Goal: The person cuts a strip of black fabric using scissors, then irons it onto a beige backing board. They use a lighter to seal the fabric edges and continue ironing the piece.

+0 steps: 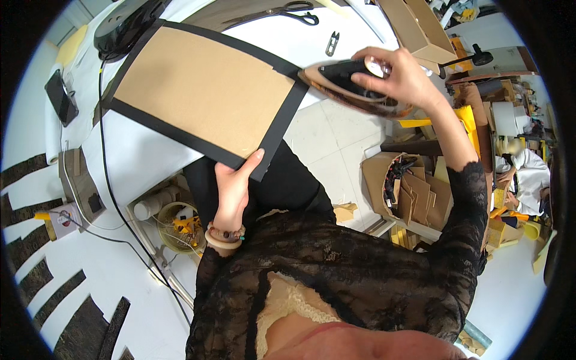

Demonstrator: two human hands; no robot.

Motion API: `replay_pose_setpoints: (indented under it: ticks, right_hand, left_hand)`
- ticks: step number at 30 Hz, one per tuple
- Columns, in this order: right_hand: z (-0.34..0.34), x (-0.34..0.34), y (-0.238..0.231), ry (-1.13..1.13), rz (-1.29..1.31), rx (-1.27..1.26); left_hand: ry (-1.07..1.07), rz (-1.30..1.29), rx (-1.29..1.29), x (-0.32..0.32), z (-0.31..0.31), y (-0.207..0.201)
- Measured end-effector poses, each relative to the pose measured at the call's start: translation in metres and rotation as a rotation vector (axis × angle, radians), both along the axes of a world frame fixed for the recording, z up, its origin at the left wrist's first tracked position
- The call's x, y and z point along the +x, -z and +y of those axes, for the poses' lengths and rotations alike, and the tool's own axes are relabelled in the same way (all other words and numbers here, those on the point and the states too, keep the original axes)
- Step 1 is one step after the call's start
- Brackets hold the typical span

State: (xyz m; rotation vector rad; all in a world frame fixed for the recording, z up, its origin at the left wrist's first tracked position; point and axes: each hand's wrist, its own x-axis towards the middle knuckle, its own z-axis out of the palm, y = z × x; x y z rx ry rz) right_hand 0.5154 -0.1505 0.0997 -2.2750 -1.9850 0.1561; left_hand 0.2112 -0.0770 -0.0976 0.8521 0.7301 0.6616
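Observation:
A tan rectangular board with a wide black border (207, 90) lies tilted across the white table's edge, its near corner jutting out above my lap. My left hand (233, 189) grips that near corner, thumb on top and the other fingers hidden underneath. In my right hand (401, 75) is a dark clothes iron (343, 81), held by its handle. The iron's pointed tip is at the right-hand corner of the black border; whether it touches I cannot tell. Most of the iron's body hangs past the board, over the floor.
Black scissors (279, 12) and thread snips (332, 44) lie beyond the board. A glossy black device (123, 30) sits at its far left, near a phone (62, 99). A black cable (103, 144) runs down the left. Cardboard boxes (414, 27) stand right; another person (528, 177) works there.

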Motion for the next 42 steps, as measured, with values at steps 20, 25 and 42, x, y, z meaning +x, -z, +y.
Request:
replay_pose_setpoints:
  ticks: [20, 25, 42]
  right_hand:
    - [0.058, 0.011, 0.041, -0.141, -0.081, 0.113]
    - [0.01, 0.038, 0.02, 0.301, 0.007, 0.154]
    - [-0.082, 0.033, 0.022, 0.571, 0.56, 0.222]
  left_hand:
    - [0.197, 0.699, 0.089, -0.035, 0.003, -0.038]
    - [0.137, 0.534, 1.307, -0.005, 0.037, -0.105]
    - [0.701, 0.711, 1.823, 0.117, 0.064, -0.07]
